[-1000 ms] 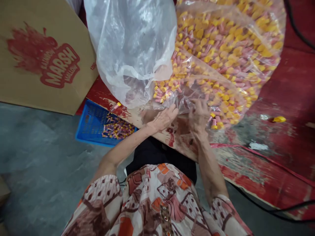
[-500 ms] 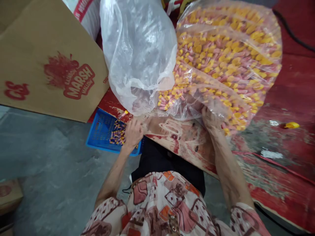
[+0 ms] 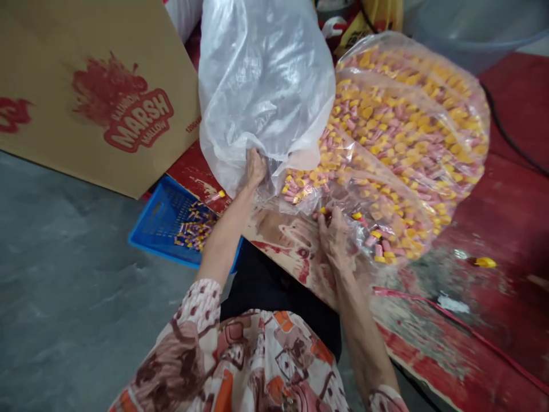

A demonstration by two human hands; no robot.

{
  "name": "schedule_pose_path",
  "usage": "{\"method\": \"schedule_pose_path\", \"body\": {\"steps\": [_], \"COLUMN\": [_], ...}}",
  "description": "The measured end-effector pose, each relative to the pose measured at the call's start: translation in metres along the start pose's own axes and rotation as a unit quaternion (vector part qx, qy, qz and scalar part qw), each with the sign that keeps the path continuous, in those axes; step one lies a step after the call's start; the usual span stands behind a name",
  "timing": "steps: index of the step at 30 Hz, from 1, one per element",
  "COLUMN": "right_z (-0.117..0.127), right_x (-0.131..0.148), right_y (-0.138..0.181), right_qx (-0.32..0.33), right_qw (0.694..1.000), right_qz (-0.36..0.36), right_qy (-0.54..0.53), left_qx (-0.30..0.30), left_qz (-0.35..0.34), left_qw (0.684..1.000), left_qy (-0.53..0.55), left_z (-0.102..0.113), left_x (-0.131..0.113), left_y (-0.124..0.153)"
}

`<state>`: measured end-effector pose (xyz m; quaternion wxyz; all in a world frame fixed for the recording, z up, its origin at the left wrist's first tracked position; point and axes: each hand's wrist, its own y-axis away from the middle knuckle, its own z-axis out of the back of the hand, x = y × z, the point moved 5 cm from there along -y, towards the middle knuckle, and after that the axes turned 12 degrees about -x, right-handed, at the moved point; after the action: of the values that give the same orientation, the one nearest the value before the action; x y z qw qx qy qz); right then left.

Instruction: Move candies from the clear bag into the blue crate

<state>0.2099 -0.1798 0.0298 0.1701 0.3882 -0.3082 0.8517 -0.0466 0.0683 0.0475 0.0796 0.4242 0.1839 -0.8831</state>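
Observation:
My left hand [image 3: 256,167] is at the mouth of the white plastic bag [image 3: 274,86], its visible fingers curled and their tips hidden by the film. What lies in those fingers, I cannot make out. My right hand [image 3: 334,232] is closed, pinching a small pink tube with a yellow cap [image 3: 322,210]. Beside it, a big clear plastic bag [image 3: 403,137] lies spread on the worn red table [image 3: 506,217], full of similar yellow-capped pink tubes. A few of these tubes [image 3: 380,249] show by the right hand at the bag's near edge.
A blue plastic crate [image 3: 150,229] holding several small tubes stands below the table edge at left. A large cardboard marshmallow box [image 3: 128,46] is behind it. One loose tube [image 3: 215,196] lies at the table edge. Pink cord [image 3: 454,320] and a yellow cap [image 3: 485,262] are at right.
My left hand has moved from above the crate up to the white bag's mouth. My right hand has come out from under the clear film, toward the left, with a tube. The view has shifted.

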Motion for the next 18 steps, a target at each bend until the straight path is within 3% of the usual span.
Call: {"method": "schedule_pose_path", "body": {"steps": [3, 7, 9, 12, 15, 18], "right_z": [0.003, 0.001, -0.004, -0.017, -0.036, -0.052], "right_x": [0.004, 0.008, 0.009, 0.013, 0.025, 0.041], "right_y": [0.002, 0.004, 0.006, 0.008, 0.016, 0.028], "right_qx": [-0.031, -0.032, -0.017, -0.019, -0.050, -0.028], "right_qw": [0.999, 0.996, 0.995, 0.990, 0.970, 0.946], "right_qz": [-0.035, -0.074, -0.091, -0.128, -0.198, -0.246], "right_qy": [-0.018, -0.024, -0.030, -0.048, -0.132, -0.210], "left_qx": [0.018, 0.066, 0.099, 0.183, 0.253, 0.265], "left_qz": [0.021, 0.054, 0.069, 0.093, 0.101, 0.096], "left_qw": [1.000, 0.996, 0.992, 0.969, 0.930, 0.921], "left_qy": [0.003, 0.013, 0.038, 0.137, 0.248, 0.270], "left_z": [-0.011, 0.018, 0.037, 0.053, 0.053, 0.048], "left_x": [0.005, 0.019, 0.023, 0.014, -0.008, -0.026], "left_y": [-0.019, -0.012, 0.014, 0.079, 0.144, 0.178]}}
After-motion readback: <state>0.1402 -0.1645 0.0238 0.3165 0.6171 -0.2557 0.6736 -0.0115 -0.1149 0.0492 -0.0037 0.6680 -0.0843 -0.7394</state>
